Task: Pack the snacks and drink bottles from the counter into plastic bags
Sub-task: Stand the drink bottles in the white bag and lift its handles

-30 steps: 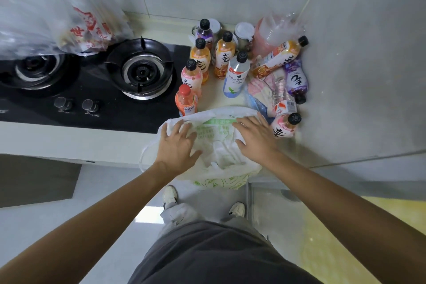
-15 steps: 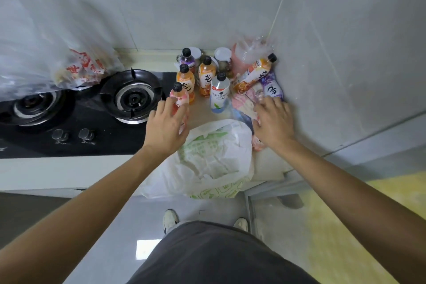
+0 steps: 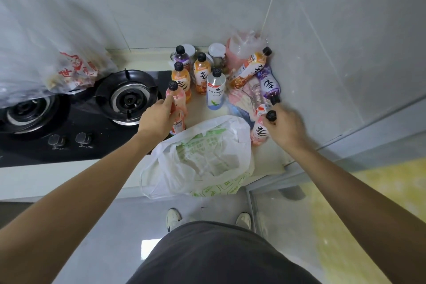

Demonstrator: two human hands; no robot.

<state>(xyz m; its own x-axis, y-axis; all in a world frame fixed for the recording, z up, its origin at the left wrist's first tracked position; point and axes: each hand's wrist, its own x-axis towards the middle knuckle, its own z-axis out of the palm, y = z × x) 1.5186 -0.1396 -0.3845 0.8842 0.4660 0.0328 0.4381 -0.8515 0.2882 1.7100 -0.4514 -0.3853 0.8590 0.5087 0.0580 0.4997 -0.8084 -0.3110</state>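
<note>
Both arms outstretched, left hand (image 3: 159, 120) and right hand (image 3: 284, 128) fingers curled.

You have a single wide-angle view, worn on your head and looking steeply down and forward at the counter (image 3: 265, 157) corner where two tiled walls meet. It sits above arm's reach, with both forearms running up from the lower edge. Your feet and the floor fill the bottom, the gas hob (image 3: 69, 122) the left.
</note>
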